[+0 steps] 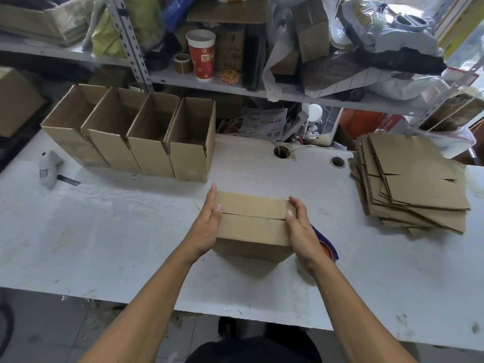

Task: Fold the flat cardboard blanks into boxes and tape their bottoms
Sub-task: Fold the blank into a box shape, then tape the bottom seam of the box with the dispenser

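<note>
Holding the bottom flaps closed, ready for tape

Four finished boxes are standing open in a row at the back left of the worktop. At centre, the left hand and right hand are pressing on the ends of an upturned box, fingers straight and together, thumbs lying by the untaped seam. The tape roll is sitting just behind the right hand, likely the next reach; flat blanks are waiting far right.
</note>
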